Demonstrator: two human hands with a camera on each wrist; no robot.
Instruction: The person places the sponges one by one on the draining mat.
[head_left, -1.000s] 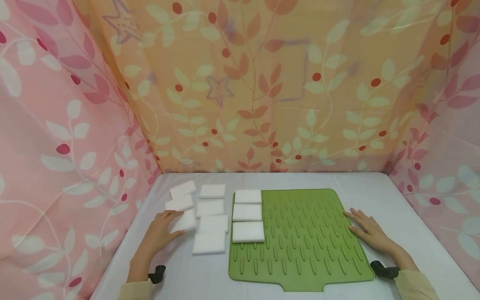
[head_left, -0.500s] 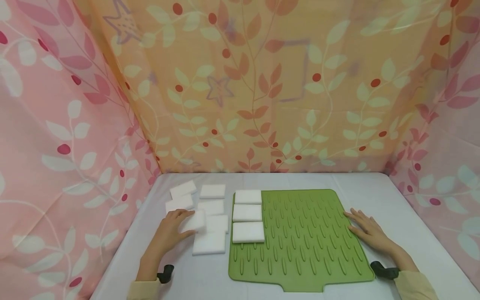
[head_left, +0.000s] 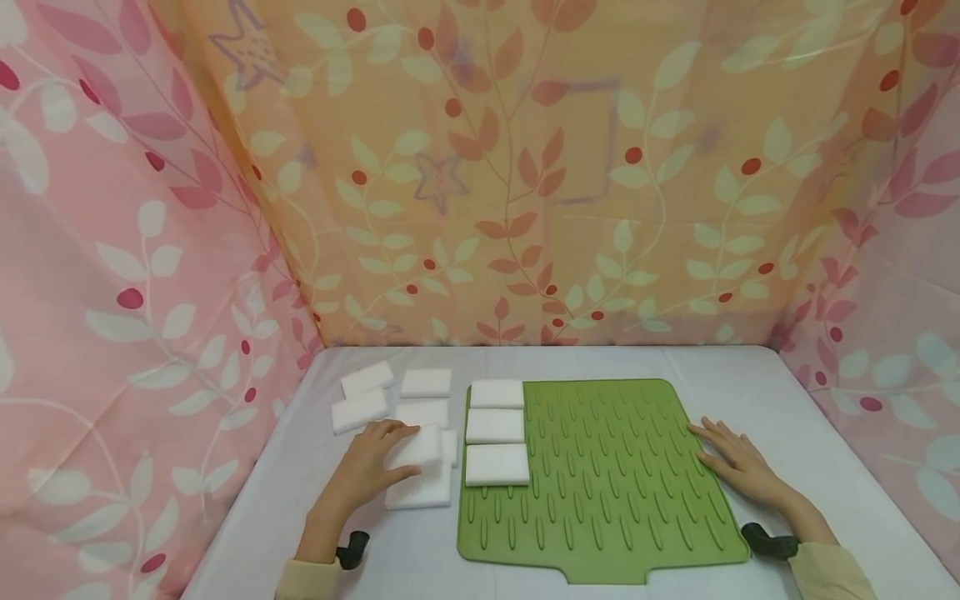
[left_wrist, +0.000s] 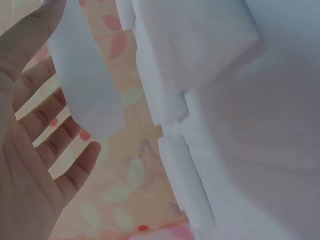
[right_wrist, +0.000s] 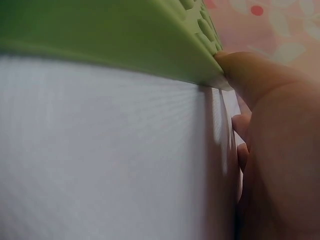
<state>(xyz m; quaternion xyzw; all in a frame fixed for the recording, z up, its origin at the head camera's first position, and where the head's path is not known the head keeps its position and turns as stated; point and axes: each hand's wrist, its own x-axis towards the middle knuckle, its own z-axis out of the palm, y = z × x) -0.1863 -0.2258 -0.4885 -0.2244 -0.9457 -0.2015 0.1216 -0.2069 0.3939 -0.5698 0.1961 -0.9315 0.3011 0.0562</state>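
Think of the green mat (head_left: 600, 492) as a clock, with twelve o'clock at the back. The left hand (head_left: 358, 468) is off at nine o'clock, pinching a white block (head_left: 422, 444) between its thumb and fingers. That block is up in the air, and in the head view it covers parts of two other blocks on the white table (head_left: 720, 375). Six loose blocks (head_left: 426, 383) lie there, from nine o'clock round to ten. Two of them are tilted and the front one of that pair seems to touch the back one.

Three more blocks (head_left: 496, 426) sit flat on the mat in a neat line along its left edge, from nine o'clock to about half past ten. The rest of the mat shows little long bumps, and a tab sticks out at six o'clock.

The right hand (head_left: 741, 471) is at three o'clock with its fingers loosely spread. Its thumb (right_wrist: 240, 70) and pointing finger touch the side of the mat.

Each wrist has a small black thing (head_left: 352, 550) by a tan sleeve (head_left: 307, 577). At twelve o'clock, the flowery curtain (head_left: 517, 208) has purple star shapes (head_left: 441, 181) and a part of a box in purple lines
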